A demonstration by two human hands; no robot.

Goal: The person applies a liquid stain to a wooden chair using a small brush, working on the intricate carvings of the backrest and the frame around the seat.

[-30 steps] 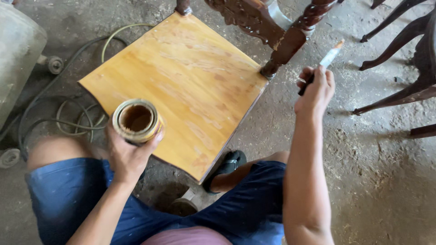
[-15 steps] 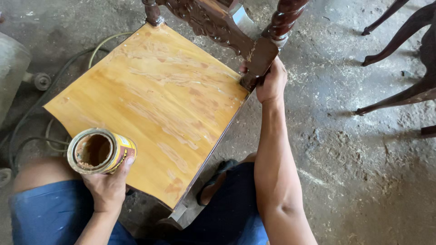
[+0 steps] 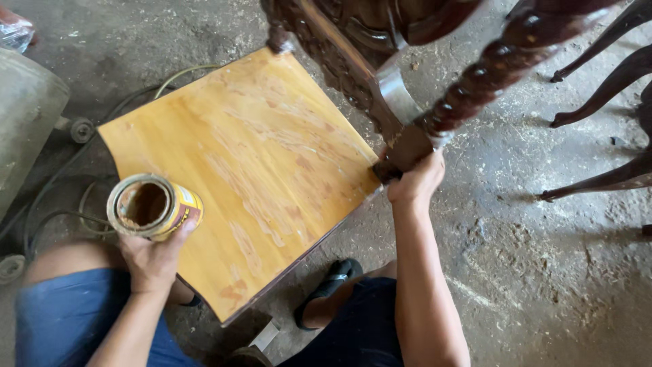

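Chair (image 3: 258, 170): right hand (image 3: 418, 180) fingers closed around dark carved post (image 3: 475, 81), steadying it.
Tin (image 3: 153, 207): open-topped, gripped upright by left hand (image 3: 153, 261) fingers, preventing spills.

A single head-worn camera looks steeply down, from close above, onto the chair seat (image 3: 251, 177) and concrete floor (image 3: 530, 272).

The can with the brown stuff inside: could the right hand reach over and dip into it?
Probably not right now. The right hand is gripping the dark carved chair post. The open can sits in the left hand, with only the bare seat board between.
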